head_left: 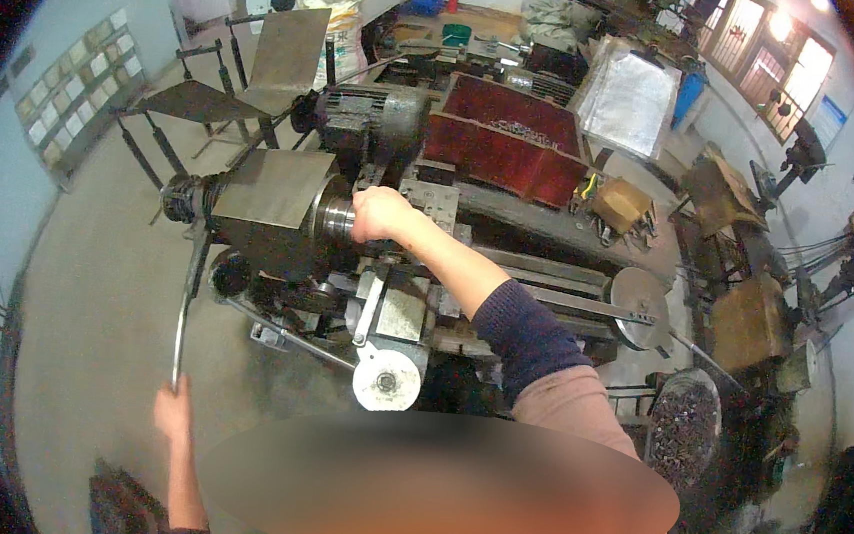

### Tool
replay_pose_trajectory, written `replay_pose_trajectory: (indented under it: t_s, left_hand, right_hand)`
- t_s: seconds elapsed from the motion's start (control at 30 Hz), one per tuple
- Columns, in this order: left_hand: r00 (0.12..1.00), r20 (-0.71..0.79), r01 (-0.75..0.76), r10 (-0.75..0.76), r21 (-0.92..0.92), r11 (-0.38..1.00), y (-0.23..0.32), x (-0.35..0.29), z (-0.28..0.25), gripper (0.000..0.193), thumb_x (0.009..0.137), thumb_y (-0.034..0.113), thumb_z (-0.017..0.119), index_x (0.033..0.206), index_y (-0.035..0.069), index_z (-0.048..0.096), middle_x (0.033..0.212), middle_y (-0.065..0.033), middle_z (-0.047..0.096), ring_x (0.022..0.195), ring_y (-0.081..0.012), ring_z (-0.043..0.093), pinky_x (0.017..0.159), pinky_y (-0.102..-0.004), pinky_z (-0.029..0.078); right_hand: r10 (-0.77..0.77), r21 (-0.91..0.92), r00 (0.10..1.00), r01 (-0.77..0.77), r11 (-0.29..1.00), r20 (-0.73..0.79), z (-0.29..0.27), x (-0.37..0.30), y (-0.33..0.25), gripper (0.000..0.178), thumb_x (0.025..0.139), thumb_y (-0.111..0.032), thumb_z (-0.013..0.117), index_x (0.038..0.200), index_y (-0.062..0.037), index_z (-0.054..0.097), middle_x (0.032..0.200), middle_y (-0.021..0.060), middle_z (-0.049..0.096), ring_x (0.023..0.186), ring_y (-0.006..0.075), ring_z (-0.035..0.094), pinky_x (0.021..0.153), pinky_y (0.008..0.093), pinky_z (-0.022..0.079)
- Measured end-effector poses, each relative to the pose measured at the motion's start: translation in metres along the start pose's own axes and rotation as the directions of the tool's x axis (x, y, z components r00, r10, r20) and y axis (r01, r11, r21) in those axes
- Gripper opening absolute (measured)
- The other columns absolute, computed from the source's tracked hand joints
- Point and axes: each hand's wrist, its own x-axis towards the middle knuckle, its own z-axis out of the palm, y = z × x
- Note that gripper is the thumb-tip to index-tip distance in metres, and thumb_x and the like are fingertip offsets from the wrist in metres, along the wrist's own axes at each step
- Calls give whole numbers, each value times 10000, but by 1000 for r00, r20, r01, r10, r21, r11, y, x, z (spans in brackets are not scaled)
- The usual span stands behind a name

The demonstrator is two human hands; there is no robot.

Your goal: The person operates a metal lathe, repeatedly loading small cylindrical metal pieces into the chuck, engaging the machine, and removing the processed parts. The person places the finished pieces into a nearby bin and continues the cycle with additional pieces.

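A metal lathe stands before me, its headstock [283, 180] topped by a flat metal plate. My left hand [173, 410] is closed round the lower end of a long steel lever [181, 333] that runs up to the headstock's left end. Stretched across the machine, my right hand [381, 214] is at the shiny round spindle nose [336, 217]. Its fingers are curled there, and what they hold is hidden. Below that hand sits the carriage, with a pale round handwheel [387, 380] at its near end.
An electric motor [374, 117] sits behind the headstock. A red metal bin [502, 142] with small parts lies beyond the bed, beside a cardboard box [620, 204]. To the right are a round metal disc [639, 309], a tub of dark bits [683, 428] and other machines.
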Motion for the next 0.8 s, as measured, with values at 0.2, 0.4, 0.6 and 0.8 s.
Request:
replay_pose_trajectory:
  t_s: [0.2,0.4,0.6,0.8]
  left_hand:
    - [942,251,-192,222,-140,971,-9,5,-19,299,732,228,660,787,-38,532,651,-176,552,649,-307,574,591,-384,439]
    - [787,419,-117,454,-620,775,6,47,-3,224,727,154,621,843,-26,558,673,-99,577,577,-194,563,581,-341,447]
    - [830,409,42,379,-724,689,-6,67,36,292,820,199,596,945,-60,546,593,-78,527,491,-149,544,470,-279,462]
    - [686,516,136,513,-783,607,-18,102,63,342,804,172,596,1026,-79,529,558,-66,487,467,-161,475,480,-304,456]
  right_hand:
    - [62,-156,991,-80,985,-116,-35,-27,12,272,558,-265,617,684,-26,654,733,179,631,718,308,626,682,368,508]
    - [296,-127,833,-395,910,-467,-123,-81,108,232,593,-177,587,778,-70,677,835,172,612,827,343,552,763,414,476]
    - [247,6,653,-349,937,-715,-111,-210,157,390,594,-248,648,960,-115,646,1173,192,514,1053,342,492,916,390,401]
    - [725,341,376,-696,632,-577,17,-464,175,330,598,-168,599,902,-57,664,1023,152,613,898,264,605,768,312,475]
